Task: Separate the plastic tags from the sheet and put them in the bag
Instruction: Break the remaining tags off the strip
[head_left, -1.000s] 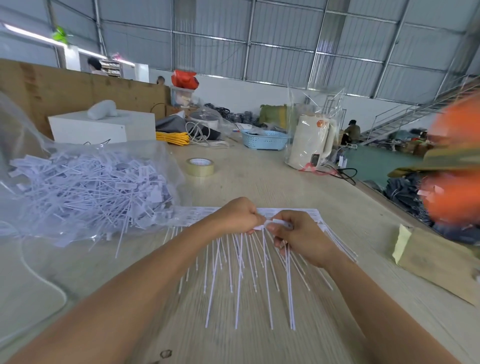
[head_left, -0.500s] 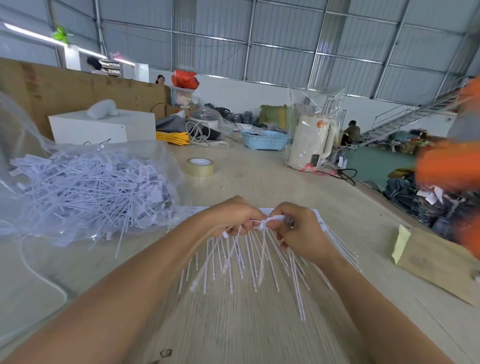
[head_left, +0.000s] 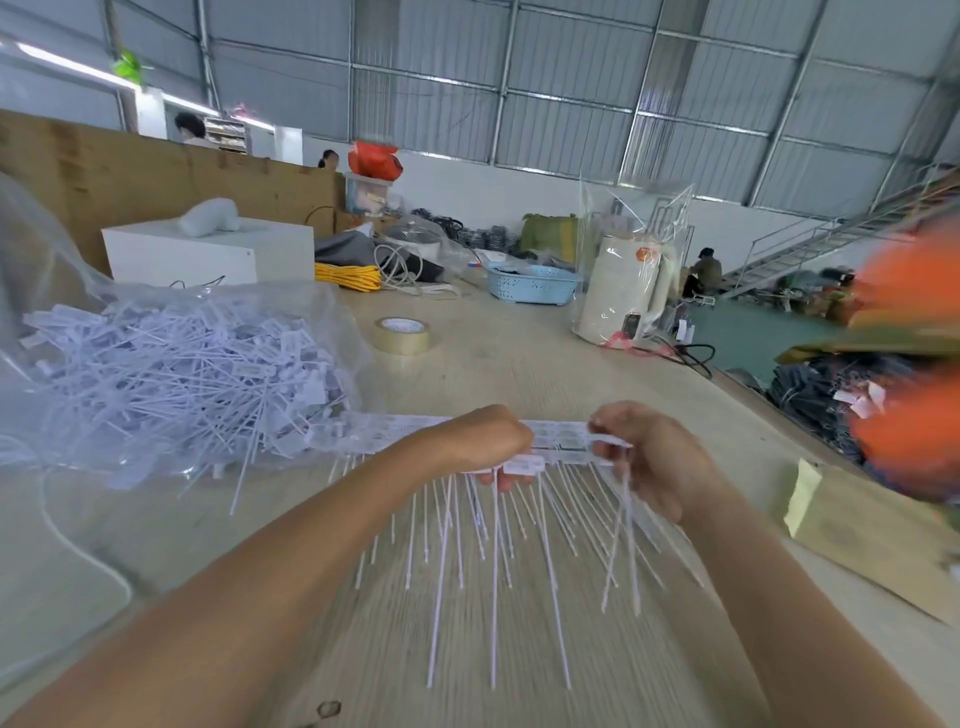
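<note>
At frame centre the left hand (head_left: 480, 441) pinches the white perforated plastic tag sheet (head_left: 558, 444) steady while the right hand (head_left: 652, 457) pinches freed thin white tags (head_left: 623, 519), likely bound for the clear tag-filled plastic bag (head_left: 171, 374) at left

I am looking at white plastic tags (head_left: 498, 545), a clear bag (head_left: 171, 374) showing pale lilac-white, a beige tape roll (head_left: 401, 335), a light blue basket (head_left: 530, 285) and a pale woodgrain table (head_left: 519, 364).
</note>
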